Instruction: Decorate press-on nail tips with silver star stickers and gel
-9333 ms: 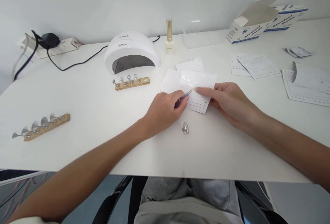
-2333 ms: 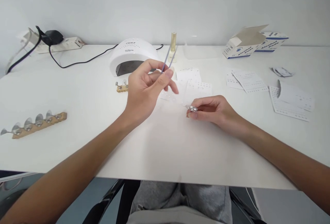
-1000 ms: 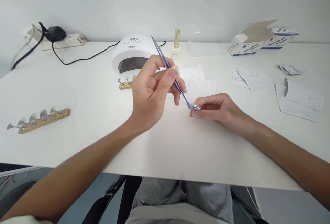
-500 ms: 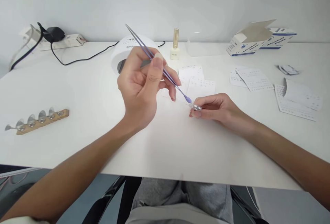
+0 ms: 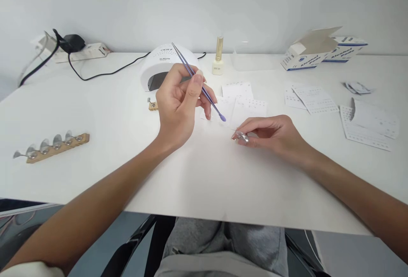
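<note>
My left hand (image 5: 178, 105) is raised over the white table (image 5: 111, 111) and pinches purple tweezers (image 5: 199, 83), rounded end pointing down-right toward the sticker sheets (image 5: 244, 105). My right hand (image 5: 270, 134) rests on the table with its fingertips closed on a small silver false nail (image 5: 242, 137) with white stars. The tweezers' lower end hangs a short way up and left of the nail, not touching it.
A white nail lamp (image 5: 165, 64) and a gold-capped polish bottle (image 5: 218, 56) stand behind. One wooden nail holder (image 5: 54, 147) lies at the left, another (image 5: 152, 105) sits partly behind my left hand. More sheets (image 5: 366, 124), open boxes (image 5: 318, 47) and a power strip (image 5: 79, 49) surround.
The tweezers' rounded end touched the nail a second ago and has since lifted up and left. My right hand has kept the nail in place on the table.
</note>
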